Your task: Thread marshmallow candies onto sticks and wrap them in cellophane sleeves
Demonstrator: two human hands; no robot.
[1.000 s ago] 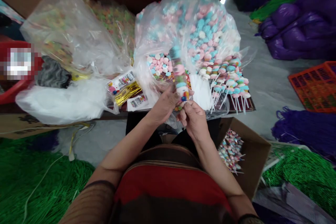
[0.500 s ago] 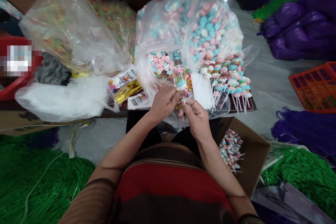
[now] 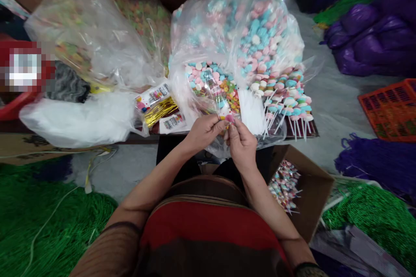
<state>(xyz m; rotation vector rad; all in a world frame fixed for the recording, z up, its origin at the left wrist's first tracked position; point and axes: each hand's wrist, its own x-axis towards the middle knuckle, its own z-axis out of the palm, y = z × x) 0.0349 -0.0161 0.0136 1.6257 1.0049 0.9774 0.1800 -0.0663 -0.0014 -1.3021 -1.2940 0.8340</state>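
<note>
From the camera on my head, my left hand (image 3: 203, 132) and right hand (image 3: 242, 145) meet just below the middle of the picture, above my lap. Both pinch the near end of a candy skewer (image 3: 216, 95) in a clear sleeve. My left thumb and fingers are closed round the sleeve's end, and my right fingertips are clamped on the same spot from the other side, so the hands touch. The skewer points away from me toward eleven o'clock and lies over the open mouth of the big bag of pastel candies (image 3: 253, 30), which fills twelve to one o'clock from my hands. At one o'clock, just beside my right hand, lies a bundle of white sticks (image 3: 250, 110). Further toward two o'clock is a fan of finished skewers (image 3: 287, 95). At ten o'clock from my left hand lie gold twist ties (image 3: 159, 111) with printed labels touching them. Beyond those are a white plastic bag (image 3: 78, 121) and, toward eleven, a clear bag of mixed coloured candies (image 3: 87, 39). At four o'clock, near my right forearm, a cardboard box (image 3: 313, 177) holds wrapped skewers. An orange crate (image 3: 390, 108) sits at three o'clock, well apart, and green cords (image 3: 39, 216) lie at eight o'clock.
</note>
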